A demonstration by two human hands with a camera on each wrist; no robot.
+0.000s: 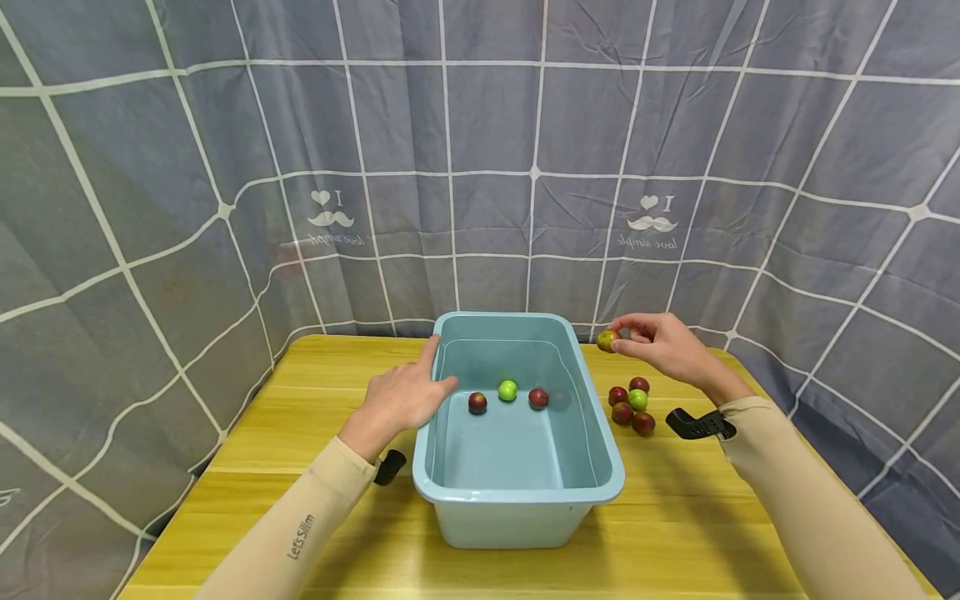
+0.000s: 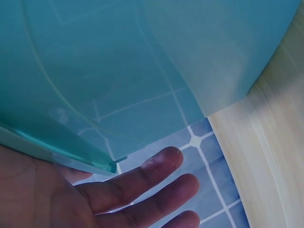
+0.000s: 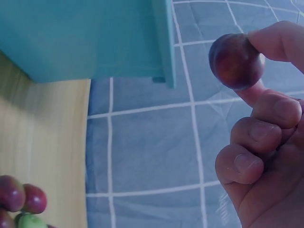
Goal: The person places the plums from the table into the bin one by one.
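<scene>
My right hand (image 1: 667, 346) pinches a plum (image 1: 607, 340) between thumb and index finger, in the air to the right of the tub's far end. In the right wrist view this plum (image 3: 236, 61) looks dark red; the other fingers are curled into the palm. My left hand (image 1: 401, 400) rests on the left rim of a light blue plastic tub (image 1: 517, 496), thumb over the inner side. The left wrist view shows its fingers (image 2: 142, 183) straight outside the rim. Inside the tub lie a dark red plum (image 1: 477, 403), a green fruit (image 1: 507, 391) and another dark red plum (image 1: 537, 398).
On the wooden table (image 1: 300, 433), right of the tub, several dark red plums (image 1: 622, 413) cluster around a green fruit (image 1: 637, 400). A grey curtain (image 1: 487, 133) with white grid lines hangs behind and along both sides. Black straps (image 1: 697, 425) sit at the wrists.
</scene>
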